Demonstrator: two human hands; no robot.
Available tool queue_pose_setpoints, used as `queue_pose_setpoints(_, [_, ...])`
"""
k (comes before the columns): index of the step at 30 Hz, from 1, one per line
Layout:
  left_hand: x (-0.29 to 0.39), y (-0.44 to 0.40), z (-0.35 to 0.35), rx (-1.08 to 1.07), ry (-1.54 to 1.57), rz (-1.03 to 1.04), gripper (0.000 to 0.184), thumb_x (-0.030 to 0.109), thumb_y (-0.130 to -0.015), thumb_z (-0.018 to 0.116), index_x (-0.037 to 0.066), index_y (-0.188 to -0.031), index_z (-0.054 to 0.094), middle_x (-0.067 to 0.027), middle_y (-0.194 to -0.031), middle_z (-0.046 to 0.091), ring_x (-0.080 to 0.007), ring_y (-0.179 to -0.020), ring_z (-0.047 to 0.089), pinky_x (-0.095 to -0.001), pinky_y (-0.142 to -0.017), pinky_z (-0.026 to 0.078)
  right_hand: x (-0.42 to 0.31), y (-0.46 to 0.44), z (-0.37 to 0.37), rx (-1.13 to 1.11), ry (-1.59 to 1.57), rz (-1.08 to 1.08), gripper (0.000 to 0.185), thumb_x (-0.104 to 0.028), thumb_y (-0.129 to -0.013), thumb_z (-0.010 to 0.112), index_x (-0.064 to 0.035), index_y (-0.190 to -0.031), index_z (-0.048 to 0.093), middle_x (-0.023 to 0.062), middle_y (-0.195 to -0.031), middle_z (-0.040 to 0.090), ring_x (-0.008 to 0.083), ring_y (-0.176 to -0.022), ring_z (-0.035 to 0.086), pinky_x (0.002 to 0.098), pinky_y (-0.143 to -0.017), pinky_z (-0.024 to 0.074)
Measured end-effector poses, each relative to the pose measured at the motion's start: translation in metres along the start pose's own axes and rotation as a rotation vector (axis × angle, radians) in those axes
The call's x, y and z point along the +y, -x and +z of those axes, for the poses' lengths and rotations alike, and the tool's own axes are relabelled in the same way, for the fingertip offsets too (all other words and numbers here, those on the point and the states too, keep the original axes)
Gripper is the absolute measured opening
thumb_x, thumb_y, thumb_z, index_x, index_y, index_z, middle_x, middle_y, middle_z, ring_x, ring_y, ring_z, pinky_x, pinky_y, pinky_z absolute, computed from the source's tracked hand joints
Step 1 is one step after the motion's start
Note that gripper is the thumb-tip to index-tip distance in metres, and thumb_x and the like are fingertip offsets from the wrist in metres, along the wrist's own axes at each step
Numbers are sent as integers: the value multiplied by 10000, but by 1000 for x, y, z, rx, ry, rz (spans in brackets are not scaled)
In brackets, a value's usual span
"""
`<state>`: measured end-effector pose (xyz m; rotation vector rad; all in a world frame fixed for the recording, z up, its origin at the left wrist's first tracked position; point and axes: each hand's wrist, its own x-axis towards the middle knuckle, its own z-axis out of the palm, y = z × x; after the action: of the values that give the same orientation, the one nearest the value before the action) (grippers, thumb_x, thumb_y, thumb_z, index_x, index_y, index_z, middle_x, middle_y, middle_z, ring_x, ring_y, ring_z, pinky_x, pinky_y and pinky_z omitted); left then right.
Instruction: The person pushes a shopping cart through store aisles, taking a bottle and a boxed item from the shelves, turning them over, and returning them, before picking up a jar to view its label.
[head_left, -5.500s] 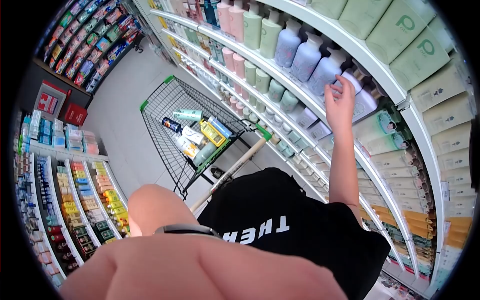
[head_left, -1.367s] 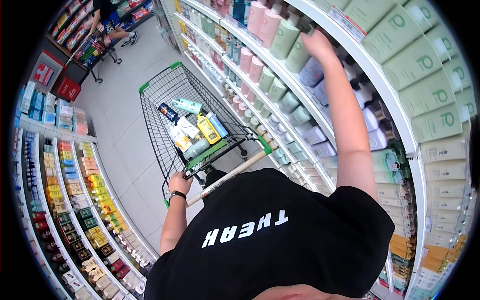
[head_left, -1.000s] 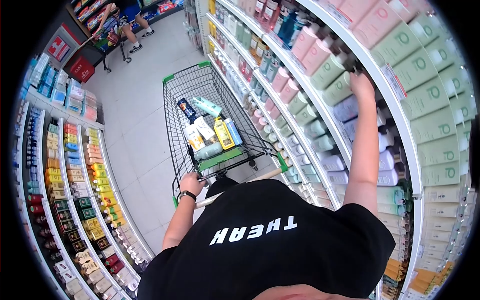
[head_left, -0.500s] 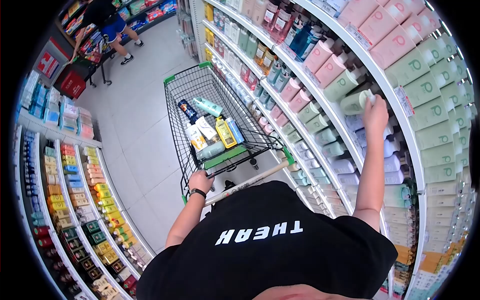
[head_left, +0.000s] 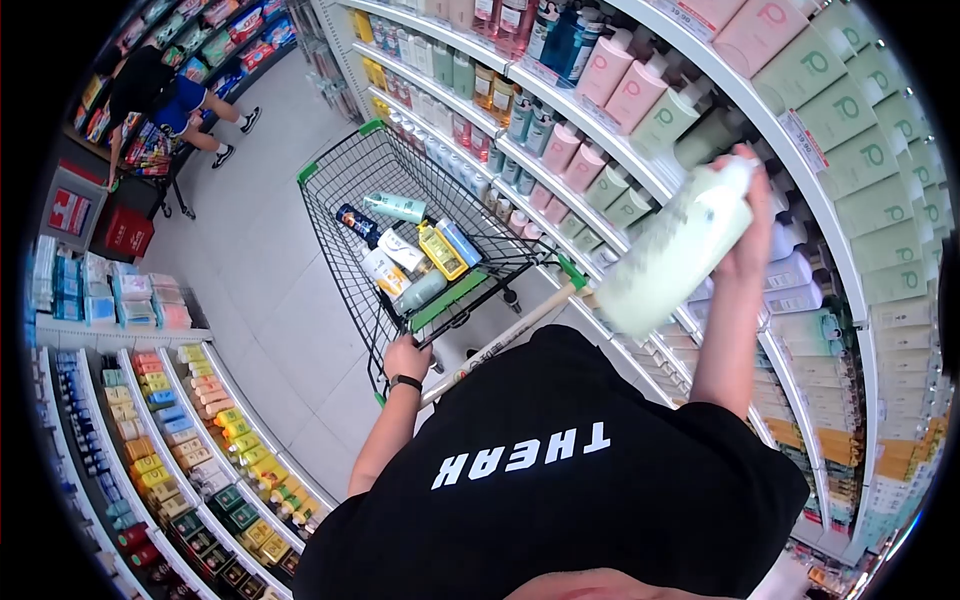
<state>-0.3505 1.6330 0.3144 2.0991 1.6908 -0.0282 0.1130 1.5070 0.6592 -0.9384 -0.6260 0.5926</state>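
My right hand (head_left: 748, 215) is closed around the top of a pale green pump bottle (head_left: 672, 255), held tilted in front of the shelves and blurred by motion. My left hand (head_left: 408, 358) grips the handle (head_left: 500, 343) of a shopping cart at its left end. Inside the wire cart (head_left: 335, 205) lie several bottles: a yellow bottle (head_left: 440, 252), a white and orange bottle (head_left: 384, 272), a dark blue one (head_left: 357, 224), a mint green one (head_left: 396, 207) and a grey-green one (head_left: 420, 291).
Shelves on the right hold pink bottles (head_left: 634, 95), green bottles (head_left: 668, 122) and purple bottles (head_left: 790, 272). On the left stand shelves of yellow products (head_left: 240, 437). A person (head_left: 165, 95) bends over another cart at the far left, near a red box (head_left: 128, 232).
My right hand has pulled the green bottle off the shelf and brought it nearer to me. The left hand stays on the cart handle. The view has turned slightly.
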Motion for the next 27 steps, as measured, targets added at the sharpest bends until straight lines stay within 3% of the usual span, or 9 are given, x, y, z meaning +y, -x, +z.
queue_pose_setpoints(2, [3,1,0,-9,3,-10,330,398,-801,772,74,-856,748,-133,-927,742,-330,-934,682,-463,-818,557,44,20,23,-127,-553,296,358,-319,-1068,505,-52,-1306,519,145,-1040,674,288,-930,678,396,-783,594])
queue_pose_setpoints(4, [7,4,0,-14,16,-29,319,386,-795,774,74,-854,748,-135,-930,742,-331,-933,681,-464,-818,557,97,35,24,-294,-667,457,328,-341,-1057,511,-83,-1258,537,137,-1001,653,319,-895,663,455,-796,589])
queue_pose_setpoints(8, [9,11,7,43,33,-12,288,352,-779,785,74,-838,741,-136,-907,729,-343,-897,676,-470,-812,558,132,66,69,-57,-939,846,314,-338,-1057,495,-82,-1235,534,134,-978,635,310,-868,653,534,-862,573])
queue_pose_setpoints(12, [8,14,13,15,8,-8,272,354,-792,773,92,-863,760,-120,-920,738,-329,-921,688,-474,-816,565,144,56,70,-263,-821,998,627,-529,-1064,384,-14,-1413,463,189,-1143,669,358,-1033,684,540,-921,572])
queue_pose_setpoints(14, [10,13,14,13,-13,-32,268,354,-794,773,100,-878,768,-115,-931,741,-323,-934,686,-469,-825,565,146,51,63,-598,-821,990,785,-622,-1045,338,0,-1522,367,238,-1292,622,392,-1189,640,540,-965,562])
queue_pose_setpoints(16, [12,12,15,0,-41,-47,265,354,-795,773,108,-893,775,-110,-943,744,-317,-947,685,-464,-834,565,124,61,62,-577,-649,1224,950,-692,-958,522,-40,-1587,238,277,-1354,557,423,-1205,623,606,-1032,506])
queue_pose_setpoints(19, [7,4,18,-60,-10,-21,302,382,-803,783,119,-950,780,-127,-964,744,-325,-1004,672,-457,-893,551,132,59,24,-698,-772,1479,1087,-750,-888,592,-38,-1602,186,293,-1388,526,428,-1239,607,627,-1061,482])
queue_pose_setpoints(24, [26,-10,18,-85,10,35,442,432,-804,789,120,-1111,730,-124,-1114,697,-355,-1047,653,-483,-911,532,145,26,0,-799,-683,1381,1188,-860,-821,553,-41,-1612,213,270,-1364,547,378,-1234,620,585,-1006,539])
queue_pose_setpoints(27, [61,-18,33,22,114,44,449,449,-821,770,117,-1119,718,-118,-1099,700,-352,-1051,652,-515,-904,507,163,11,2,-772,-971,1401,1218,-863,-796,585,-38,-1611,213,255,-1281,586,370,-1138,657,582,-984,551])
